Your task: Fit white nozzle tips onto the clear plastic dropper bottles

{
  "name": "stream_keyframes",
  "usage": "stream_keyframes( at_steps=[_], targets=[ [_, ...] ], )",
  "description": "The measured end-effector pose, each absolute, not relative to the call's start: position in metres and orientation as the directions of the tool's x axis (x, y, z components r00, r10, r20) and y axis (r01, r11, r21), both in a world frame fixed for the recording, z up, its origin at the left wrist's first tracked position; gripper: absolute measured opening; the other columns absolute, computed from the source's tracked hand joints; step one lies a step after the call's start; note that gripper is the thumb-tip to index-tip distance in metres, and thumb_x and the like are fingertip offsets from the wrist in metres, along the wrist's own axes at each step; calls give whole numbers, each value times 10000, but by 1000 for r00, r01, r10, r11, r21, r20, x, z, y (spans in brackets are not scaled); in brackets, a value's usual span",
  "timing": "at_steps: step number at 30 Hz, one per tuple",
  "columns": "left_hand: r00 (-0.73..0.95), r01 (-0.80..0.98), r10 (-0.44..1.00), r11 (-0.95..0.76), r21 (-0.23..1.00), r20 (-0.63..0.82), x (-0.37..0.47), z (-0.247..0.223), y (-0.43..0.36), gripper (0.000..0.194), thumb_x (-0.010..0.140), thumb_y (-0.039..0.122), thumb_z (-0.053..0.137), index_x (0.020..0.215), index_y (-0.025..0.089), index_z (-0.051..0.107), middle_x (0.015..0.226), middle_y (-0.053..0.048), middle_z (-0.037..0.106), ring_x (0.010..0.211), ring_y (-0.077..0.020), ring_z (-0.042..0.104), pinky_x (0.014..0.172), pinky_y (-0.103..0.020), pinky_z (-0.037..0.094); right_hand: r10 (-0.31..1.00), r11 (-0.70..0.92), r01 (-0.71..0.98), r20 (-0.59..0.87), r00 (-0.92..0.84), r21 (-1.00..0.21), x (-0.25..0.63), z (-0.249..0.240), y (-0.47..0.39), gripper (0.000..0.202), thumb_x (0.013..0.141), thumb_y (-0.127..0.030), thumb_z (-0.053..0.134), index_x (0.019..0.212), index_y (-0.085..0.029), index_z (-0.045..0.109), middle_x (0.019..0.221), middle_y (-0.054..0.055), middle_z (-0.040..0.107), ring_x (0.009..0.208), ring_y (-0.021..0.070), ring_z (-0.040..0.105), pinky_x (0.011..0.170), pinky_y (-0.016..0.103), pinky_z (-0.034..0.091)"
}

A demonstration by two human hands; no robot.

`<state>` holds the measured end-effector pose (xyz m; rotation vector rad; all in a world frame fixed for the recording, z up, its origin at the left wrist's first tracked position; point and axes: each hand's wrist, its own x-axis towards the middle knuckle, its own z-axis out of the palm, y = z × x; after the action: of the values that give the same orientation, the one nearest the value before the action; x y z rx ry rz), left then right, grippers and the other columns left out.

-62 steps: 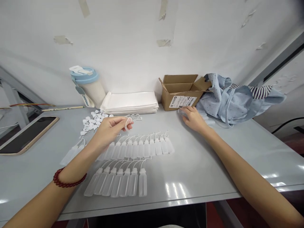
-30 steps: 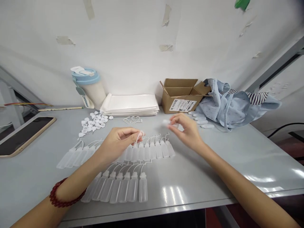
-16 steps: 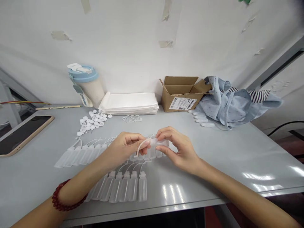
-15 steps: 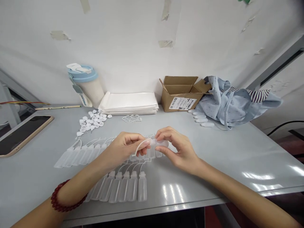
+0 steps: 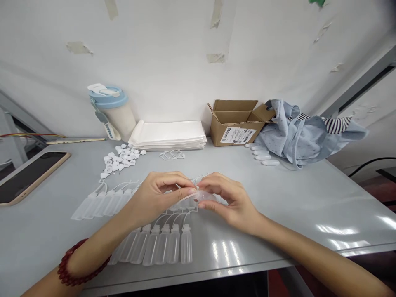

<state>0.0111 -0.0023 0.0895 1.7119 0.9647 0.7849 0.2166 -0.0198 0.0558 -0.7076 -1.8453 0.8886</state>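
Note:
A small translucent squeeze bottle (image 5: 206, 196) lies sideways between my two hands above the table. My right hand (image 5: 233, 202) has its thumb and fingers closed round the bottle's body. At the neck end my left hand (image 5: 163, 192) pinches a white plastic strap (image 5: 185, 198), and its fingertips cover most of the neck. Under and in front of my hands lie rows of similar bottles (image 5: 151, 245) with straps at their necks. More strapped bottles (image 5: 93, 204) form a row at the left, partly hidden by my left arm.
Behind my hands are loose straps (image 5: 172, 155), a pile of white caps (image 5: 120, 159) and a stack of white envelopes (image 5: 170, 134). An open cardboard box (image 5: 236, 128), bottles without straps (image 5: 262, 157) and blue cloth (image 5: 287, 136) sit right; a phone (image 5: 27, 177) and tumbler (image 5: 116, 111) stay left.
My fingertips have drawn closer together at the bottle's neck. My left thumb now lies along the strap, and the bottle has dipped slightly. The strap's loose end is less visible.

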Motion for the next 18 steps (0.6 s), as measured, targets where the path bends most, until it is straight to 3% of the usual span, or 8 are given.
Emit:
stream_keyframes(
  at_steps=[4, 8, 11, 14, 18],
  targets=[
    [488, 301, 868, -262, 917, 88, 10, 90, -2, 120, 851, 324, 653, 827, 274, 760, 832, 34, 706, 739, -117, 607, 622, -206, 439, 877, 343, 32, 308, -367, -939, 216, 54, -19, 254, 801, -195, 712, 1046, -216, 651, 985, 47, 618, 862, 172, 643, 776, 355, 552],
    [481, 350, 869, -316, 882, 120, 13, 87, -3, 105, 825, 337, 683, 875, 275, 750, 852, 33, 703, 753, -124, 600, 649, -220, 453, 884, 355, 73, 310, -351, -932, 216, 53, -20, 244, 817, -189, 690, 1054, -207, 638, 988, 52, 610, 847, 171, 643, 764, 356, 552],
    [487, 400, 856, -395, 827, 173, 15, 86, -5, 95, 835, 291, 669, 868, 236, 739, 823, 22, 682, 723, -119, 579, 644, -230, 448, 800, 557, 187, 462, -382, -809, 216, 50, -21, 256, 846, -153, 652, 1094, -207, 618, 974, 61, 616, 873, 173, 620, 781, 351, 546],
    [519, 411, 831, -447, 794, 200, 16, 85, -7, 95, 853, 250, 646, 872, 210, 731, 824, 11, 670, 726, -120, 581, 633, -229, 446, 652, 754, 314, 603, -459, -577, 217, 45, -20, 282, 893, -98, 551, 1152, -207, 575, 993, 81, 580, 902, 178, 598, 758, 335, 553],
    [555, 387, 799, -496, 777, 233, 15, 83, -7, 127, 889, 221, 603, 890, 195, 728, 822, 9, 679, 725, -112, 602, 627, -207, 454, 561, 827, 387, 652, -510, -408, 220, 40, -18, 329, 908, -74, 499, 1220, -177, 516, 1022, 111, 544, 904, 188, 598, 736, 327, 562]
  ],
)
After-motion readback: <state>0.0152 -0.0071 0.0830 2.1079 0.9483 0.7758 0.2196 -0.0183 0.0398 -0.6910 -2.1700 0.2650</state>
